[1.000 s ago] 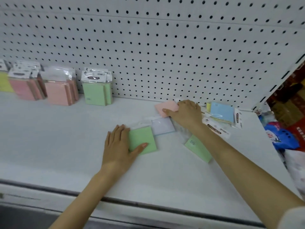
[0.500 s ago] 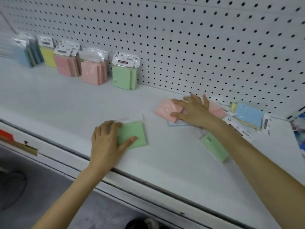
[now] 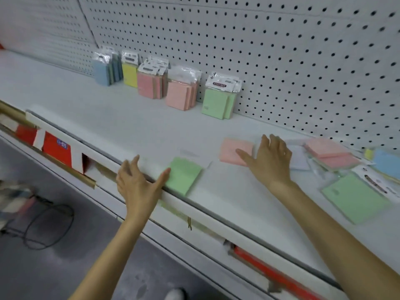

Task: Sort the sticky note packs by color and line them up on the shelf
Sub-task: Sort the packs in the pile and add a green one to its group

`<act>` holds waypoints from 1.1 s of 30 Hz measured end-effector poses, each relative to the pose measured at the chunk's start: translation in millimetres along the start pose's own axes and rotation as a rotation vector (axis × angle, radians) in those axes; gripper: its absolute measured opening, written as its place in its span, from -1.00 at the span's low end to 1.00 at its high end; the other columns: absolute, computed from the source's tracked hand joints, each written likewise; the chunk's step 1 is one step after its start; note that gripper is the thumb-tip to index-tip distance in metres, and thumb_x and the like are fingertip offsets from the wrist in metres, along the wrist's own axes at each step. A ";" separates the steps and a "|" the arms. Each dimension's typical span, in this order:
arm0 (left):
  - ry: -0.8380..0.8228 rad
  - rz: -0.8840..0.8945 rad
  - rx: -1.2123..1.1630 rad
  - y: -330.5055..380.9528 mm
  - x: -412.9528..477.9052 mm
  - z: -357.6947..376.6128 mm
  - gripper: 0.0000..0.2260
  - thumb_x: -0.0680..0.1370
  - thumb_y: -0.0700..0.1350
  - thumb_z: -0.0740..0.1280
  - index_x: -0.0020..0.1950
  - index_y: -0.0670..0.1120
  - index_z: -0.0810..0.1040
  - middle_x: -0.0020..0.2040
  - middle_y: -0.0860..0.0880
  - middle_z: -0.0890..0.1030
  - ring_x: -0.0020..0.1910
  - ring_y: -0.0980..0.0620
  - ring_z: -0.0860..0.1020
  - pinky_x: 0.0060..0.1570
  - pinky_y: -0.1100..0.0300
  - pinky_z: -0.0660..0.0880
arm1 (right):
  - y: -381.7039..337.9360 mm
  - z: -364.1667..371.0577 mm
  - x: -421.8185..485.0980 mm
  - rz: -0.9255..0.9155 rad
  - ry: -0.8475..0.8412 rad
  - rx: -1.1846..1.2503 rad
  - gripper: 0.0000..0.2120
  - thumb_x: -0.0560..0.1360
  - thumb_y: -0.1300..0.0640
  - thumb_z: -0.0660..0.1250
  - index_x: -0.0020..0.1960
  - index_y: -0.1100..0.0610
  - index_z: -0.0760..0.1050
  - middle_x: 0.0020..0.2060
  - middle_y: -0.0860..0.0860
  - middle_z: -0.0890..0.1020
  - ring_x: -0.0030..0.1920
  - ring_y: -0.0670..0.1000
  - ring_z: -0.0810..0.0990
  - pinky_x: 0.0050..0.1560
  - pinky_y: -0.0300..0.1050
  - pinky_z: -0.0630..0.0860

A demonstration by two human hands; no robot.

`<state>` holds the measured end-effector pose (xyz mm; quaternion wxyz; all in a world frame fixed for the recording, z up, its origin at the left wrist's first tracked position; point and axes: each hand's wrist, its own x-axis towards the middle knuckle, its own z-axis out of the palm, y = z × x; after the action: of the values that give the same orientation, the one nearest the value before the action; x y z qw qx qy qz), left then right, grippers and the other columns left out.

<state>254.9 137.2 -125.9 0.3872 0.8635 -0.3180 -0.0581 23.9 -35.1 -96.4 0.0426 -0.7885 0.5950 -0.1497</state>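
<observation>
Closest to us, the left hand (image 3: 138, 185) hangs over the front edge of the shelf (image 3: 129, 126). Its fingers are spread wide, and its thumb touches the corner of a green sticky note pack (image 3: 184, 176) that lies flat near that edge. It grips nothing. A bit further in, the right hand (image 3: 270, 161) lies flat and open too, with its thumb on a light pink pack (image 3: 236, 151); no finger curls round it. The two hands are well apart. Off to the right sits a messy pile: another green pack (image 3: 355, 198), two pink packs (image 3: 331, 154), a pale white pack (image 3: 299, 158) and a blue pack (image 3: 387, 163). At the back, against the pegboard wall (image 3: 281, 61), packs stand up in a neat row: the green group (image 3: 216, 100), the light pink group (image 3: 181, 94), the darker pink group (image 3: 149, 85), the yellow group (image 3: 129, 74) and the blue group (image 3: 106, 70). I think the step in hand is taking one green and one pink pack away from the pile. Next, each hand needs to pinch its pack, stand it up and set it with the group of the same color. Flat packs may be hard to lift.
</observation>
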 end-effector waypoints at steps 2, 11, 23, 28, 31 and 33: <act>0.027 -0.093 -0.089 -11.5 5.7 -5.7 -0.16 0.33 0.34 0.38 0.46 -0.07 0.22 0.45 -0.16 0.18 0.45 -0.15 0.12 0.41 -0.13 0.10 | -13.0 4.2 -4.7 0.056 0.076 -0.016 -0.20 0.48 -0.33 0.15 0.47 0.22 0.15 0.49 0.19 0.15 0.50 0.16 0.04 0.43 0.10 -0.01; -0.198 -0.317 -0.557 -41.3 37.4 -35.5 -0.56 0.44 0.10 0.44 0.04 -0.10 0.29 -0.08 -0.10 0.50 -0.15 -0.04 0.55 -0.21 0.03 0.54 | -76.6 34.7 -8.7 0.344 -0.025 0.020 -0.24 0.47 -0.38 0.06 0.46 0.13 0.19 0.38 0.15 0.34 0.44 0.17 0.18 0.44 0.15 0.07; -0.584 -0.363 -0.788 -52.5 76.4 -62.9 -0.72 0.50 -0.04 0.41 -0.33 -0.17 0.51 -0.25 -0.21 0.59 -0.23 -0.16 0.60 -0.52 0.28 0.48 | -119.9 29.2 -41.1 0.287 0.058 0.321 -0.30 0.40 -0.12 0.44 0.44 0.08 0.29 0.35 0.12 0.40 0.33 0.17 0.31 0.26 -0.01 0.24; -0.789 -0.402 -0.965 -40.5 112.9 -85.6 -0.83 0.53 -0.18 0.36 0.00 -0.29 0.58 -0.05 -0.23 0.66 -0.11 -0.05 0.66 -0.22 0.24 0.62 | -138.8 21.4 -18.5 0.402 0.120 0.619 -0.24 0.26 0.13 0.59 0.38 0.08 0.35 0.17 0.03 0.45 0.14 -0.01 0.43 0.12 -0.17 0.38; -0.811 -0.361 -1.012 -37.6 144.2 -92.6 -0.83 0.53 -0.33 0.31 0.10 -0.32 0.55 0.01 -0.22 0.66 -0.11 -0.03 0.67 -0.15 0.24 0.62 | -144.1 21.0 4.9 0.533 -0.023 0.925 -0.40 0.29 0.28 0.55 0.29 0.21 0.45 0.10 0.14 0.55 -0.01 0.06 0.54 0.02 -0.04 0.54; -0.780 -0.303 -1.010 -40.1 166.0 -94.4 -0.79 0.51 -0.41 0.26 0.12 -0.30 0.54 0.01 -0.19 0.66 -0.09 -0.04 0.66 -0.11 0.24 0.61 | -150.6 22.0 20.7 0.500 -0.157 1.119 -0.53 0.32 0.38 0.49 0.22 0.30 0.52 0.04 0.20 0.61 -0.11 0.07 0.59 -0.08 -0.13 0.53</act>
<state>439.1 118.1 -64.5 0.5889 0.5262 -0.2435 -0.5631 174.7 -13.8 -76.5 0.5274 -0.4917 0.5882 -0.3662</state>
